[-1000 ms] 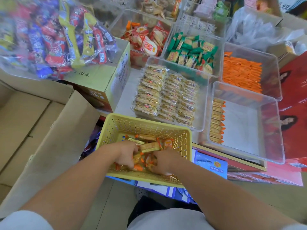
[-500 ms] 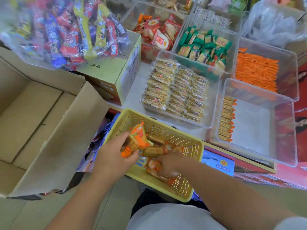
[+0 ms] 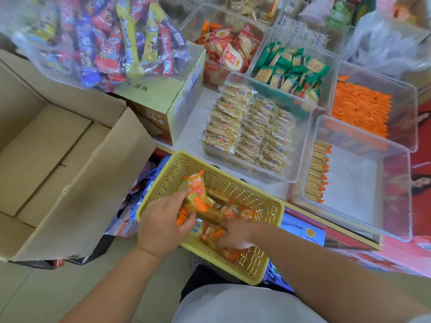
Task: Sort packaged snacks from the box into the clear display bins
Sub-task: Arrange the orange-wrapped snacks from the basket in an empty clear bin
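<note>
- Several snack packets (image 3: pixel 196 197), fanned in the left hand (image 3: pixel 163 220); fingers and thumb curled round the bundle, held just above the yellow basket (image 3: pixel 233 183)
- Right hand (image 3: pixel 233 236): low in the basket, fingers curled over more loose packets (image 3: pixel 212 231) on its floor
- Risk: slick wrappers, loosely stacked; the top one may slide out if the bundle tilts in carrying
- Risk: an overfull grab on the right, likely to shed packets
- Risk: wrong bin; the orange sticks (image 3: pixel 361 110) nearby are close in colour
- Likely destination: near-empty clear bin (image 3: pixel 349 206), with a row of like packets (image 3: pixel 317 173) along its left wall
- Look: small, flat, crinkled film, tan biscuit showing, orange ends
</note>
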`<state>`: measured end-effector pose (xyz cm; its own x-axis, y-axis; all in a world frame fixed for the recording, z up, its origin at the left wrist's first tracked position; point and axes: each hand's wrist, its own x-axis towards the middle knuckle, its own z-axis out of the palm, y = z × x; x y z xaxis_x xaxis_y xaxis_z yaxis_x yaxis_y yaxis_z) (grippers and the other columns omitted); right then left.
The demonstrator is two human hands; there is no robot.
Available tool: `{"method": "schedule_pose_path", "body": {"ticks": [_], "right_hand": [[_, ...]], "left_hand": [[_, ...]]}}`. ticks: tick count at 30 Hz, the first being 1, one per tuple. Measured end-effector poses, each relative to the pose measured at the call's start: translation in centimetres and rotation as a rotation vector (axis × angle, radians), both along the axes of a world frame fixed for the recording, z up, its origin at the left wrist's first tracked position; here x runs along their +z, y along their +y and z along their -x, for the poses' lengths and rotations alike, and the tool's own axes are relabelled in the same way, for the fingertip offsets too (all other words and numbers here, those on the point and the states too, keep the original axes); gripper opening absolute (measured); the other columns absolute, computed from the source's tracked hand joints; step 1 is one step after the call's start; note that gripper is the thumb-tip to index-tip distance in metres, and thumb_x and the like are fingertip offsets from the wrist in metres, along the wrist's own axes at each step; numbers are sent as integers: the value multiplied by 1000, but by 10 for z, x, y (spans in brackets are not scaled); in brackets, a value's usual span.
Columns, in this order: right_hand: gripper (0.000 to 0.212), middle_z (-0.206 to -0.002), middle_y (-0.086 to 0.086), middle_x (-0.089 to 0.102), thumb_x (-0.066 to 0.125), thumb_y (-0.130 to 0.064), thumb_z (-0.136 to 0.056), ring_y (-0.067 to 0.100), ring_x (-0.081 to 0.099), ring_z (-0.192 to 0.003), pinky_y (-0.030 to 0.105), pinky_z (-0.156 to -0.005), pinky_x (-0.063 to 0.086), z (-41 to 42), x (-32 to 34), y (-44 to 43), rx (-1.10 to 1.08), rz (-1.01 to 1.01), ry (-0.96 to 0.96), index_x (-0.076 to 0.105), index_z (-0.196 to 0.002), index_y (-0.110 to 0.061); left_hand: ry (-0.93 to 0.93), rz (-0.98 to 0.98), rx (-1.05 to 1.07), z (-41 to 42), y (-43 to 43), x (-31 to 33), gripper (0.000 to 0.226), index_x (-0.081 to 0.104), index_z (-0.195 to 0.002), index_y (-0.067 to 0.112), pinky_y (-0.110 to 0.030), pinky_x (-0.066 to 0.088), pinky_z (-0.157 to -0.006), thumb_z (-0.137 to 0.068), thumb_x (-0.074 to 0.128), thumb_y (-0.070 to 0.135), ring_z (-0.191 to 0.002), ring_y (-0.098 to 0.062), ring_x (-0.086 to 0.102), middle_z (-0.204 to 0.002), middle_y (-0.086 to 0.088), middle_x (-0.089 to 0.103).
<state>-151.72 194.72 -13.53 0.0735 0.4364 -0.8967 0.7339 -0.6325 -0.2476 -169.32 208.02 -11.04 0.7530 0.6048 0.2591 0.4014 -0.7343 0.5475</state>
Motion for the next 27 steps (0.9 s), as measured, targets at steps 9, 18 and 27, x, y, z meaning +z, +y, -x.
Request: {"method": "schedule_pose_path", "body": {"ticks": [9,18,27], "right_hand": [[36,-71,0,52,65,-50,-68,18,49,-65,28,-57,36,-5,49,3,-509,-301,149,54,-81,-18],[34,-110,25,64,58,-21,-93,35,65,-80,45,-70,54,-35,105,-40,-1628,-475,877,62,-120,-2],[59,-124,17,69,76,-49,-81,33,67,-114,51,-102,52,-93,109,-108,-1513,-546,918,69,-124,-9]], "left_hand": [[-21,318,151,-6,6,16,36,68,-111,32,-36,56,-62,-77,67,41,-68,-16,63,-76,10,67],[-144,506,5,-35,-41,68,52,58,-116,64,-9,49,-71,-68,72,49,-90,1,66,-101,27,68],[15,282,-213,-115,-126,82,60,53,-133,41,-12,45,-78,-74,64,47,-93,0,58,-104,21,67]]}}
